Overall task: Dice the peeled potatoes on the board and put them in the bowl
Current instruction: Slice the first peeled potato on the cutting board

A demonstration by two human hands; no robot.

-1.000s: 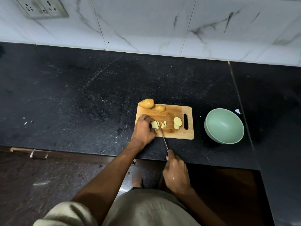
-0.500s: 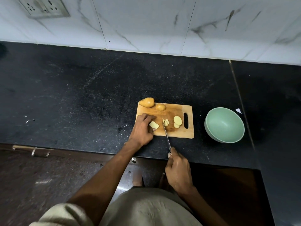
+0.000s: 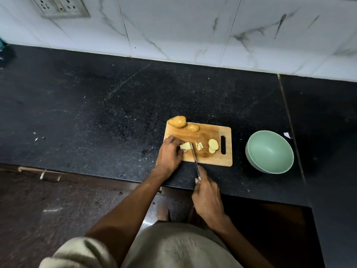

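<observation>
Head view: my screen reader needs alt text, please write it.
A left hand holds a potato piece on a wooden board while the right hand slices it with a knife; an empty green bowl sits right.

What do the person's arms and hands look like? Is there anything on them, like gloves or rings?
Both hands, the left hand and the right hand, are bare: no gloves, and no rings or watch that I can see. The forearms are bare too. A pale beige sleeve shows on the left arm, ending near the elbow.
</observation>
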